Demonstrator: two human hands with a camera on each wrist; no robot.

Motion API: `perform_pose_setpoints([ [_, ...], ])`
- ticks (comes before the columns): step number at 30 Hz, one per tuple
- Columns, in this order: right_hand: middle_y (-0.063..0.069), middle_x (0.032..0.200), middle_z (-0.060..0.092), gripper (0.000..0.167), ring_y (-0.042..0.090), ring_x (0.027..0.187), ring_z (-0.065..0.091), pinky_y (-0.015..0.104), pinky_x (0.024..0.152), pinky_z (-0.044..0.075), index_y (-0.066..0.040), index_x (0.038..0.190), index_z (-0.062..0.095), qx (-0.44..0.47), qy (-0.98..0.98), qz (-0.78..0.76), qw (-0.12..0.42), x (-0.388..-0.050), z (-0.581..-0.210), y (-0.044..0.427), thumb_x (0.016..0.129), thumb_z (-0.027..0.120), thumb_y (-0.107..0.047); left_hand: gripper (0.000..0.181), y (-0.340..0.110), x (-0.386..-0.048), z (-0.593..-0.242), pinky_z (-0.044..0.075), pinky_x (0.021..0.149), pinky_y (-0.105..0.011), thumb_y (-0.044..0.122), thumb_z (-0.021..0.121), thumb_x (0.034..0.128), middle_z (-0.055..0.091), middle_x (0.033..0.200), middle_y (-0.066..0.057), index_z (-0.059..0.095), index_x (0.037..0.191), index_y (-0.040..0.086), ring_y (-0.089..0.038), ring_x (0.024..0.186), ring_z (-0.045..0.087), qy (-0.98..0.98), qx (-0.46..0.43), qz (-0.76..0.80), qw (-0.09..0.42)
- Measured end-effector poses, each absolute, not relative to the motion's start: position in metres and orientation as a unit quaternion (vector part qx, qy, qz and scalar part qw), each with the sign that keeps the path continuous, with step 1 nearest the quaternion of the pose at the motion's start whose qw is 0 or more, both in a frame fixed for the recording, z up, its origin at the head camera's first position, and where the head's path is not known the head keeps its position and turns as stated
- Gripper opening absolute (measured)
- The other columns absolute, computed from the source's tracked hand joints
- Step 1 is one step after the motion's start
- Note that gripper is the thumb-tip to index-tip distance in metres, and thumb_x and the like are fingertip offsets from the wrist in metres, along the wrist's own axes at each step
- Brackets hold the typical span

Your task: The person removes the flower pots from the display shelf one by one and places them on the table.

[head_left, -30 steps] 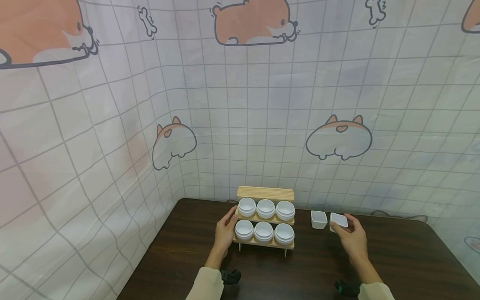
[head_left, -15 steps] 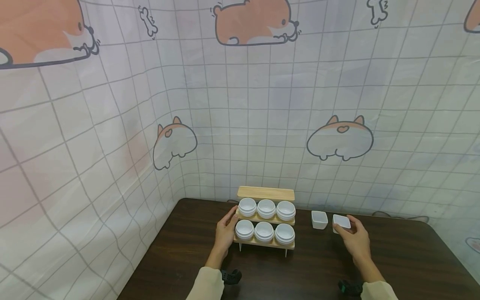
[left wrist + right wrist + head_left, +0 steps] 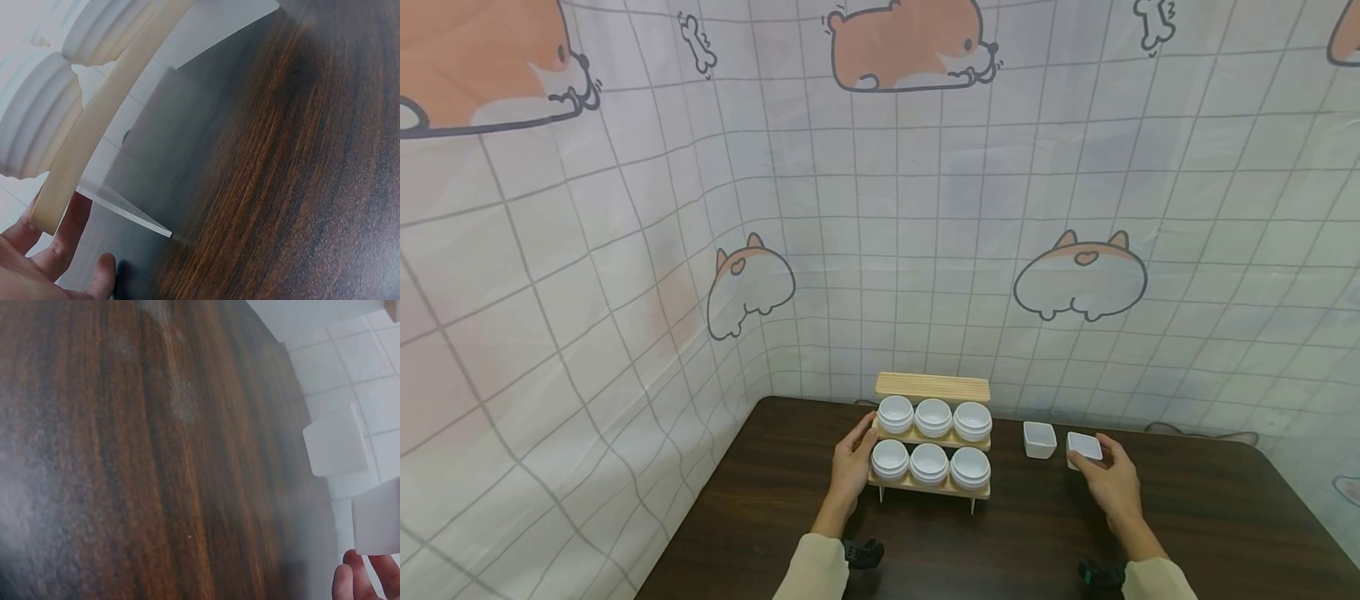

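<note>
I see a big, dark brown worktop point(image 3: 992, 554). On it is a wooden rack point(image 3: 932, 387). My left grip point(image 3: 850, 467) holds the rack's left end. My right grip point(image 3: 1112, 482), further right, pinches a square cup point(image 3: 1084, 446). Six round white bowls point(image 3: 928, 463) sit on the rack in two rows. A second cup point(image 3: 1040, 440) sits between the rack and the pinched one, touching neither.

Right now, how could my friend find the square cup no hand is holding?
On the dark brown table, find the pale wooden rack holding two rows of round white bowls. To its right stands a white square cup. Its look-alike further right is held by the right hand; no hand touches this one.
</note>
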State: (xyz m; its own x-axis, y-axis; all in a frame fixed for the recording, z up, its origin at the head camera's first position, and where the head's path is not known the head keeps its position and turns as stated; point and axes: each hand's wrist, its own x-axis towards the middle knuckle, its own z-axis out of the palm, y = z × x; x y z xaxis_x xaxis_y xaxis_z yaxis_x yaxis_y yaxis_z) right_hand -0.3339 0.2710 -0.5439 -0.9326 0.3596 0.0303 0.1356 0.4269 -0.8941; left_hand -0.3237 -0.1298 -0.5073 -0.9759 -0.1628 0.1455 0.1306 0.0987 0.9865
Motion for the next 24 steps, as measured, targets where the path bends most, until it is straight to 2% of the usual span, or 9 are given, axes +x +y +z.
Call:
perform_pose_setpoints([
  [7,0.027,0.140,0.048,0.077,0.039,0.122,0.056,0.015,0.068,0.040,0.002,0.155,0.034,-0.154,-0.837,0.512,0.115,-0.337,-0.549,0.271,0.097,0.070,-0.032,0.041,-0.131,-0.325,-0.508,0.047,0.084,-0.028,0.017,0.056,0.1059,0.059,0.148,-0.012,0.058,0.146,0.011,-0.015,0.100,0.058,-0.728,0.004,-0.677,0.109],
  [12,0.029,0.144,0.046,0.080,0.043,0.127,0.054,0.017,0.072,0.042,0.004,0.156,0.030,-0.150,-0.836,0.516,0.112,-0.340,-0.551,0.272,0.097,0.070,-0.032,0.041,-0.131,-0.324,-0.508,0.046,0.084,-0.030,0.018,0.056,0.1059,0.058,0.148,-0.012,0.058,0.146,0.011,-0.015,0.099,0.057,-0.731,0.003,-0.674,0.110],
  [16,0.032,0.148,0.043,0.081,0.046,0.130,0.051,0.035,0.088,0.051,0.006,0.155,0.028,-0.150,-0.832,0.522,0.108,-0.342,-0.552,0.271,0.097,0.070,-0.031,0.041,-0.131,-0.324,-0.508,0.046,0.086,-0.031,0.018,0.056,0.1060,0.058,0.149,-0.011,0.058,0.146,0.010,-0.015,0.101,0.057,-0.733,0.007,-0.672,0.109],
  [19,0.034,0.148,0.041,0.079,0.048,0.131,0.049,0.051,0.099,0.047,0.008,0.154,0.028,-0.152,-0.830,0.525,0.109,-0.344,-0.554,0.271,0.097,0.069,-0.028,0.041,-0.130,-0.324,-0.507,0.046,0.087,-0.031,0.018,0.056,0.1060,0.057,0.150,-0.011,0.057,0.146,0.010,-0.015,0.103,0.057,-0.734,0.010,-0.670,0.110],
  [24,0.035,0.148,0.041,0.076,0.049,0.132,0.048,0.057,0.104,0.044,0.008,0.152,0.030,-0.154,-0.827,0.529,0.112,-0.346,-0.557,0.271,0.097,0.069,-0.025,0.041,-0.130,-0.323,-0.507,0.046,0.086,-0.031,0.018,0.057,0.1058,0.058,0.149,-0.011,0.058,0.146,0.011,-0.017,0.102,0.058,-0.733,0.015,-0.671,0.109],
])
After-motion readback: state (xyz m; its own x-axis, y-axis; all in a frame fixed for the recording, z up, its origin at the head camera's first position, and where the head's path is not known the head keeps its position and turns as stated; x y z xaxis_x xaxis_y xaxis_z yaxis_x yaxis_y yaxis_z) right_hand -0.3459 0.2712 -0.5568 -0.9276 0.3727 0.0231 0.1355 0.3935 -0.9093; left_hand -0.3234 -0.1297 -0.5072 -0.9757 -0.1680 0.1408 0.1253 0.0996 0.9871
